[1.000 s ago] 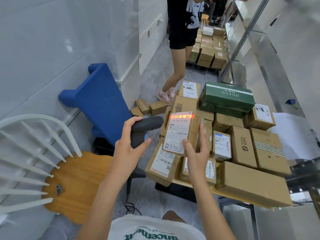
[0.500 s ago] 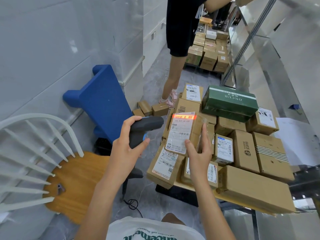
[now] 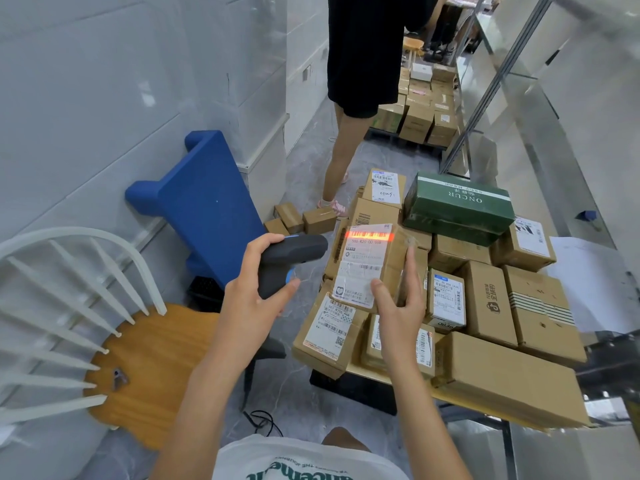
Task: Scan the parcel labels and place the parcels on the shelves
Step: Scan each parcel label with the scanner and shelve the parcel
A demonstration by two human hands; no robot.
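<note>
Left hand [image 3: 254, 299]: fingers wrapped round scanner [image 3: 289, 259], muzzle aimed at 3 o'clock so the red line crosses the barcode.
Parcel [image 3: 369, 265]: centre frame, lifted above the stacked boxes [image 3: 485, 299], label tilted toward scanner.
Right hand [image 3: 401, 306]: thumb and fingers clamp parcel's lower edge, barcode left clear.
Hidden: label text unreadable; shelves at 1 o'clock cut off.

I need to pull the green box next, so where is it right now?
In the head view the green box sits right of centre, on top at the far end of the stack of parcels, just beyond the held parcel.
</note>
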